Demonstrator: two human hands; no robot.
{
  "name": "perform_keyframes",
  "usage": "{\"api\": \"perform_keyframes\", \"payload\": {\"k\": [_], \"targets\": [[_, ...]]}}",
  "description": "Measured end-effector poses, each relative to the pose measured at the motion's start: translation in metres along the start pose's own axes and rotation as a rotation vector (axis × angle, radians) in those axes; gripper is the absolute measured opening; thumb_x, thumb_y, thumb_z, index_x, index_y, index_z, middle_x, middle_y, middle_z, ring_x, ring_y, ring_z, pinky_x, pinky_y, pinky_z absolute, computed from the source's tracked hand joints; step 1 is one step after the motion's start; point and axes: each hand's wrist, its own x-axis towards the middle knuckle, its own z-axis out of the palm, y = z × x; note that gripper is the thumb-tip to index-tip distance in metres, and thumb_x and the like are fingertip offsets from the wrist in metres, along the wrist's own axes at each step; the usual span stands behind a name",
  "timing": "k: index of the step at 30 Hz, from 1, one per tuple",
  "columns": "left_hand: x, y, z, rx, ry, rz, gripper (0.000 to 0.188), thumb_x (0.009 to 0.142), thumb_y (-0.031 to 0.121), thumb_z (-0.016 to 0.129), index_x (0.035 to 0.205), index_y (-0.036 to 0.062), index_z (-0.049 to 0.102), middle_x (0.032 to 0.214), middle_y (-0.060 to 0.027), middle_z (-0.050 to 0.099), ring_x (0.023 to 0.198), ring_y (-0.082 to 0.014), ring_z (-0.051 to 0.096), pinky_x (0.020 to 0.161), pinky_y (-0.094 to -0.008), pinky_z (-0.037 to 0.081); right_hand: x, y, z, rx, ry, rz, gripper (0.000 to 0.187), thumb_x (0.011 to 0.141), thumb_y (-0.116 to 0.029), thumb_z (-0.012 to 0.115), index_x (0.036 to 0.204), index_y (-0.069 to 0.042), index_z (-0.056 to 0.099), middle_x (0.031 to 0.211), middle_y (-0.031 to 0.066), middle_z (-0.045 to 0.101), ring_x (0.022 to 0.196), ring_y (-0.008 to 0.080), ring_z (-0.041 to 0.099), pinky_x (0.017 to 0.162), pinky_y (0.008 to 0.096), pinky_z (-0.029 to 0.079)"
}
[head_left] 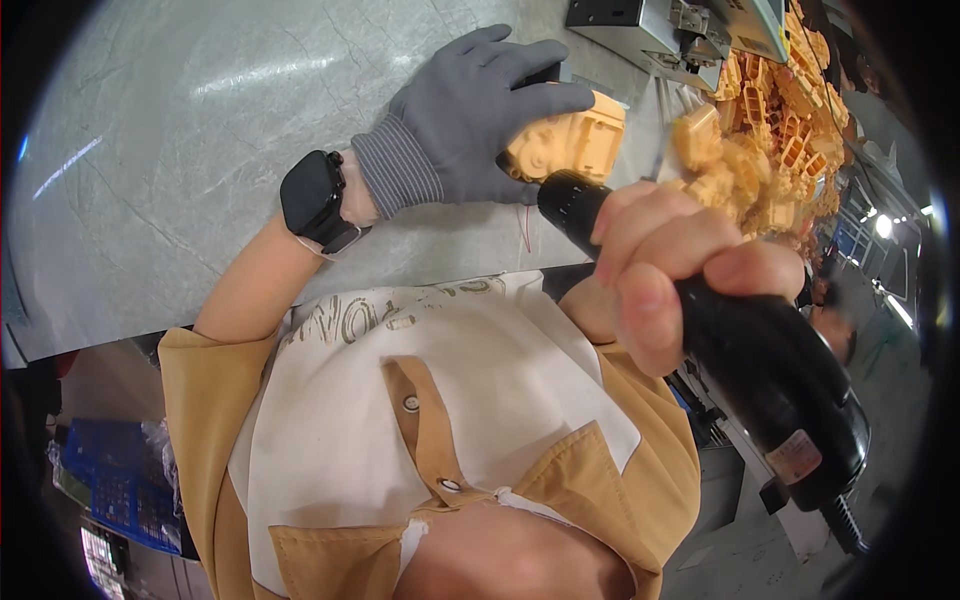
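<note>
My left hand (475, 115), in a grey knit glove, is closed around a yellow-orange plastic housing (575, 140) on the grey table. Some dark part shows between its fingers at the housing's far side. My bare right hand (690, 255) is wrapped round a black electric screwdriver (775, 375), whose cord leaves at the lower right. The screwdriver's nose (572, 208) points at the near side of the housing, very close to it. Its bit is hidden, so I cannot tell whether it touches.
Many similar yellow-orange plastic housings (765, 140) lie heaped at the right end of the grey table (230, 130). A metal fixture (660, 35) stands at the far right. A thin red wire (528, 230) lies near the table's front edge. Blue crates (125, 485) sit at lower left.
</note>
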Motion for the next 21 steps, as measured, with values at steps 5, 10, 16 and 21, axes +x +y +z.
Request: {"api": "perform_keyframes", "payload": {"k": [5,10,16,21], "targets": [[-0.001,0.001,0.001,0.009,-0.015,-0.025,0.078,0.053,0.039,0.080,0.122,0.0198,0.050,0.123,-0.0152,0.048,0.107,-0.0346,0.050,0.102,-0.0479,0.033,-0.001,0.005,0.003,0.031,0.038,-0.002,0.041,0.078,0.008,0.054,0.111,-0.007,0.035,0.069,0.0075,0.050,0.056,0.0206,0.051,0.059,0.0393,0.042],[0.003,0.002,-0.001,-0.012,-0.044,-0.010,0.078,0.053,0.039,0.081,0.122,0.0197,0.050,0.125,-0.0142,0.047,0.108,-0.0318,0.049,0.103,-0.0472,0.032,-0.007,-0.002,-0.006,0.103,0.090,-0.087,0.047,0.075,0.008,0.060,0.112,-0.008,0.037,0.067,0.0080,0.052,0.053,0.0192,0.052,0.053,0.0355,0.042],[0.002,0.004,-0.001,0.048,-0.093,-0.052,0.080,0.053,0.038,0.081,0.124,0.0205,0.048,0.130,-0.0110,0.043,0.110,-0.0280,0.049,0.105,-0.0460,0.031,-0.036,-0.009,-0.035,0.045,0.602,-0.267,0.043,0.077,-0.004,0.049,0.117,-0.005,0.035,0.058,0.0065,0.044,0.046,0.0191,0.046,0.052,0.0380,0.044],[0.001,0.004,-0.001,0.086,-0.112,-0.054,0.081,0.053,0.037,0.082,0.125,0.0211,0.047,0.132,-0.0097,0.042,0.114,-0.0290,0.047,0.105,-0.0457,0.031,-0.043,0.000,-0.029,0.022,0.645,-0.255,0.049,0.070,-0.003,0.046,0.117,0.000,0.033,0.058,0.0084,0.043,0.043,0.0195,0.044,0.049,0.0373,0.043]]}}
